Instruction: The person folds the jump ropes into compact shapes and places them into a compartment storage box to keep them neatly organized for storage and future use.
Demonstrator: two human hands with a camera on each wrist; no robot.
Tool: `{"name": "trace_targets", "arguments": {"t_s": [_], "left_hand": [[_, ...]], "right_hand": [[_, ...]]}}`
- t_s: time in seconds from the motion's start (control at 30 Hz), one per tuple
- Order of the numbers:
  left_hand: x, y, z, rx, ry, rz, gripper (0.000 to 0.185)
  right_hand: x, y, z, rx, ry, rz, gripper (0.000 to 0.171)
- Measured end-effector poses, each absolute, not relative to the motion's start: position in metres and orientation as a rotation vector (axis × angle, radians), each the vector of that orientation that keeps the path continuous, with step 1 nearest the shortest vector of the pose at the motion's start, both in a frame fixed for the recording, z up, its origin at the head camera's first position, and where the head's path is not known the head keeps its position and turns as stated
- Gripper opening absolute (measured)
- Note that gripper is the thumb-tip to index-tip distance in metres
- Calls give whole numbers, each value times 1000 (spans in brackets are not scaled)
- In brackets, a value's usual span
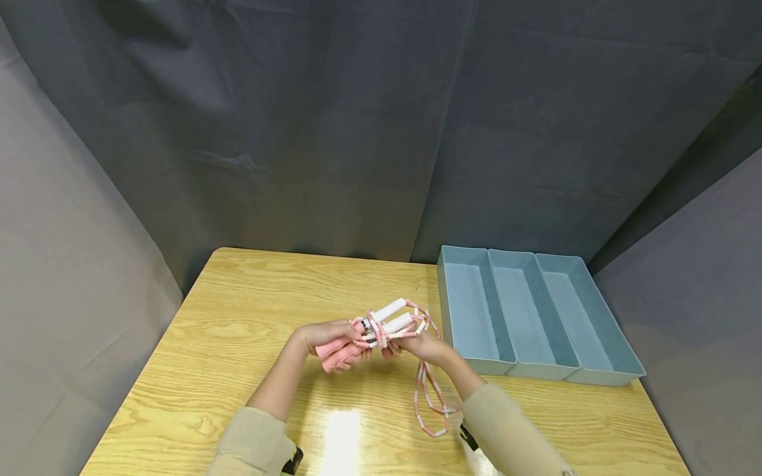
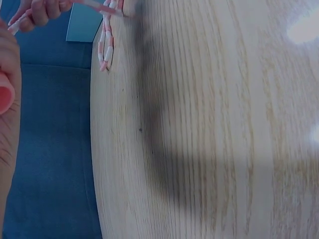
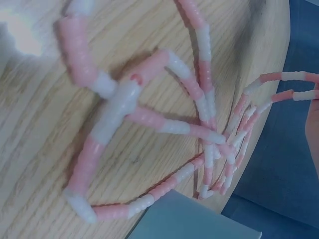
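Note:
A pink-and-white beaded jump rope is held above the table, its two handles side by side with rope wound around their middle. My left hand grips the pink ends of the handles; one round pink handle end shows at the left edge of the left wrist view. On the other side, my right hand holds the beaded cord close to the white handle ends, its fingers partly hidden beneath. Loose loops of beaded cord hang from the right hand, down to the wooden table in the right wrist view.
A blue-grey bin with three long compartments stands at the right of the table, just beyond my right hand. Dark cloth hangs behind the table, with paler cloth at both sides.

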State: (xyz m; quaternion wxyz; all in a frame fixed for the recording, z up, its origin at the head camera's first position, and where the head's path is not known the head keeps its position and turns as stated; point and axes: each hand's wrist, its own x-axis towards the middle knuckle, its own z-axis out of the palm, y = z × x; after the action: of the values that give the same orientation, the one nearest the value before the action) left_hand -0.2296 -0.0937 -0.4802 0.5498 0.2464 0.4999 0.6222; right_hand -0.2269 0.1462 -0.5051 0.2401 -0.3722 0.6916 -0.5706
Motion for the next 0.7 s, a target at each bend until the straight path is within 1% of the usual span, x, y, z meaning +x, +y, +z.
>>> {"name": "trace_targets", "arguments": {"t_s": [0.03,0.13,0.27,0.4,0.7], "left_hand": [[-229,-94,-477,584,1174,1474,27],[-228,-95,-472,591,1151,1483,27],[-228,-96,-473,583,1179,1509,28],[-230,-97,-477,545,1206,1533,28],[-233,-97,-477,591,1161,1541,27]], "right_hand": [[-225,145,-501,-1015,1901,-1549,35],[-223,146,-503,-920,1953,-1493,33],[-225,148,-514,-792,1959,-1458,38],[-228,147,-519,-829,1897,-1501,43],[-230,145,-518,-861,1829,-1515,38]]}}
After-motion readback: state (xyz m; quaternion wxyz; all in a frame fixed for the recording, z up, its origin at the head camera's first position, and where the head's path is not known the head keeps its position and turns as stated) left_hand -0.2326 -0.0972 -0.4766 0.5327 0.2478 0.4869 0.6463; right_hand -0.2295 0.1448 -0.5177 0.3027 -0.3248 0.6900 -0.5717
